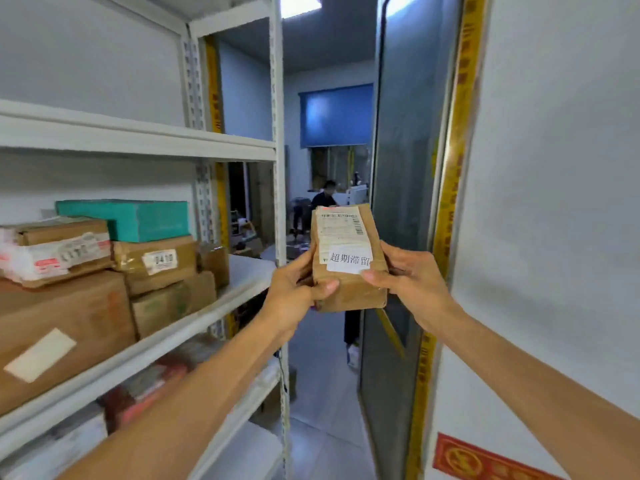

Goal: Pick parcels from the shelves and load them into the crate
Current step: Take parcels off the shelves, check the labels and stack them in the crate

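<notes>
A small brown cardboard parcel [349, 292] with a white shipping label and a white sticker is held upright in mid-air, right of the shelf unit. My left hand [294, 289] grips its lower left side, thumb across the front. My right hand [412, 282] grips its lower right side, thumb on the white sticker. On the white shelf [242, 289] to the left lie several more parcels: a big brown box [62, 334], a teal box [138, 218] and small taped cartons [159, 263]. No crate is in view.
A white wall with a yellow strip [450, 202] and a red sign [478, 462] stands close on the right. A grey door [398, 168] hangs open ahead. Another person [323, 199] bends over in the far room. Lower shelves hold more packages [145, 389].
</notes>
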A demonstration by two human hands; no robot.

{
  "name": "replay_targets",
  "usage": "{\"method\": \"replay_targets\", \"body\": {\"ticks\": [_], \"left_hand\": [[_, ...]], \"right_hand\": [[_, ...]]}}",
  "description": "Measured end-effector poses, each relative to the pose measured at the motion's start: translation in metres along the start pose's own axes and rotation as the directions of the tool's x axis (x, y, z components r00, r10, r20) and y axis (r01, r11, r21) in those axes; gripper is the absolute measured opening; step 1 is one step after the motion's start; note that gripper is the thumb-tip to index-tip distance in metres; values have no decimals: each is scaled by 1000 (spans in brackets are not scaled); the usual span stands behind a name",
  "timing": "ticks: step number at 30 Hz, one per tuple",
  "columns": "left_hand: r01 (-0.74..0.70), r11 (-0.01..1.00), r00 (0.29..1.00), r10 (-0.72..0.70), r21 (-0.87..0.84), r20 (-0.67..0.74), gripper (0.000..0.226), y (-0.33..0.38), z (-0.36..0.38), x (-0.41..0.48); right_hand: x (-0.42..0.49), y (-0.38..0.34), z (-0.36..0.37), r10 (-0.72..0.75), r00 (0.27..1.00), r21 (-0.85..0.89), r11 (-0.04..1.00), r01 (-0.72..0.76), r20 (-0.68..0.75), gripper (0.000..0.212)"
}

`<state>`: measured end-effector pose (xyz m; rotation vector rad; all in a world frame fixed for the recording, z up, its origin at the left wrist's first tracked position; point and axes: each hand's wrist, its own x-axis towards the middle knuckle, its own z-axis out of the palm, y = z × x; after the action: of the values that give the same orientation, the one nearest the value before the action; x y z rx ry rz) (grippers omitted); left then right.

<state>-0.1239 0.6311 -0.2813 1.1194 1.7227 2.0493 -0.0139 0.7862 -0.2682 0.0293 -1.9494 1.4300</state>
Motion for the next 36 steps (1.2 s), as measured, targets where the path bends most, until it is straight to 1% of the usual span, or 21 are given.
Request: {"method": "replay_targets", "body": {"ticks": [3,5,9,11,14,16,19,22,25,28,33,36], "left_hand": [[19,999,992,-14,-39,122,68,-16,58,24],[31,998,982,-21,-51,189,68,-23,94,36],[61,996,943,-38,-60,332,68,-37,161,52],[87,994,912,-51,-70,407,69,-43,195,53],[96,990,863,-33,-100,504,71,-50,247,49],[123,983,818,-23,-137,574,74,-52,280,44],[165,971,717,1,-171,697,75,-52,328,38],[172,966,584,58,-194,809,73,-49,375,28],[214,954,457,94,-212,885,71,-48,418,12],[280,937,344,106,-210,933,70,-47,455,-7],[329,920,205,150,-212,967,69,-56,503,-36],[342,921,123,154,-187,980,68,-69,529,-52]], "right_hand": [[-19,4,-55,29,988,-73,997,-40,-150,49],[-33,6,-87,46,967,-106,992,-75,-252,48],[-65,8,-140,24,928,-153,984,-87,-372,45],[-86,7,-162,9,895,-194,975,-106,-446,37],[-116,-1,-196,-1,835,-263,949,-173,-550,36],[-136,-9,-214,-18,781,-302,927,-220,-625,35],[-167,-18,-241,-44,672,-314,905,-286,-739,34],[-200,-33,-260,-72,569,-312,888,-337,-819,43],[-230,-50,-272,-98,451,-306,856,-416,-887,41],[-257,-62,-278,-120,329,-273,839,-471,-937,40],[-294,-64,-283,-181,148,-231,835,-499,-972,43],[-314,-55,-290,-191,43,-186,839,-511,-981,42]]}}
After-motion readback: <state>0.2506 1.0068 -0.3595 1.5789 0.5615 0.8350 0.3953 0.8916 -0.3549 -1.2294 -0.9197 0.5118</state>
